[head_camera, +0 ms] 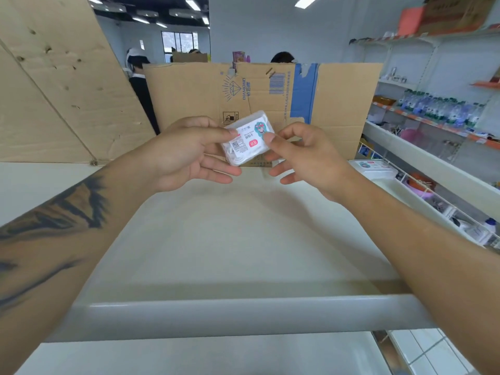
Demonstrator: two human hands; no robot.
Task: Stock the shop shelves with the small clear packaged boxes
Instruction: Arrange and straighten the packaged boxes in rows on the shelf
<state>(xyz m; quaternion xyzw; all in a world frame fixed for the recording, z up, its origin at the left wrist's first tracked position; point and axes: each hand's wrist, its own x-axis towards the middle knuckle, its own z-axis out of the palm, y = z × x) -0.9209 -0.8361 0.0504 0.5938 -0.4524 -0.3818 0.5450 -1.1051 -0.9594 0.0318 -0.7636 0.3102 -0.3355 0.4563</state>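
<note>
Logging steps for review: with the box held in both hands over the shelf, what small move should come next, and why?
Probably carry the box right and set it beside the box already on the shelf. Both hands, left and right, pinch it in the air, so it is not yet stocked.

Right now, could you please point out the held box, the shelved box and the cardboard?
held box (247,140), head view, its label.
shelved box (374,167), head view, its lid.
cardboard (189,90), head view, its left panel.

Bright ceiling strips (307,0), soft shadows — warped edges
</note>
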